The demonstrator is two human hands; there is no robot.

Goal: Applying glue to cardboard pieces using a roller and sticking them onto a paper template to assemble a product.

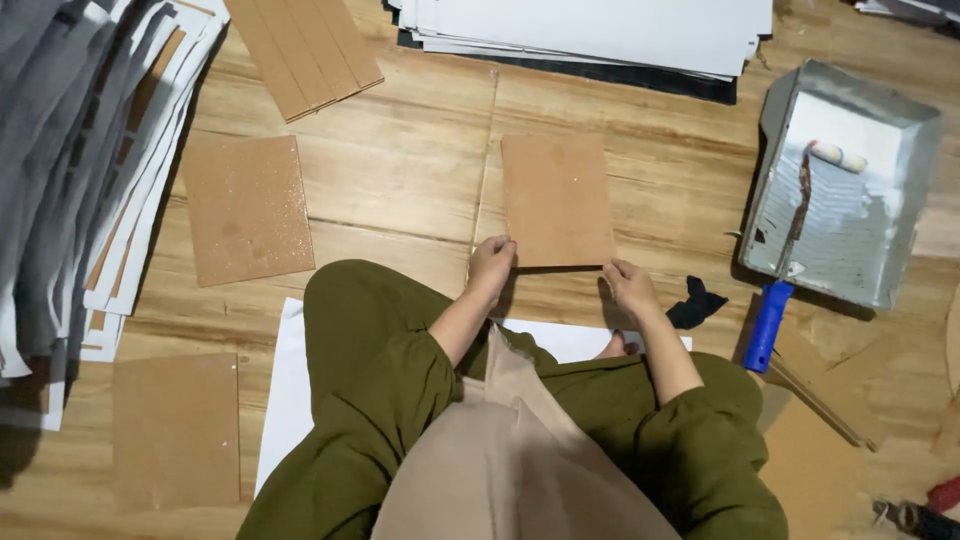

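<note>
Your left hand point(492, 262) and right hand point(630, 283) grip the near corners of the brown board point(556, 198); the paint tray point(905, 262) sits right.

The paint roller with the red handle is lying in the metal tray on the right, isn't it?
Almost. The head view shows the paint roller lying in the metal tray on the right, but its handle is blue, not red.

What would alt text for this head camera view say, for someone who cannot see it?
A seated person's left hand and right hand hold the near edge of a brown board lying on a wooden floor. To the right a paint roller with a blue handle rests in a metal tray; white sheets lie stacked beyond.
</note>
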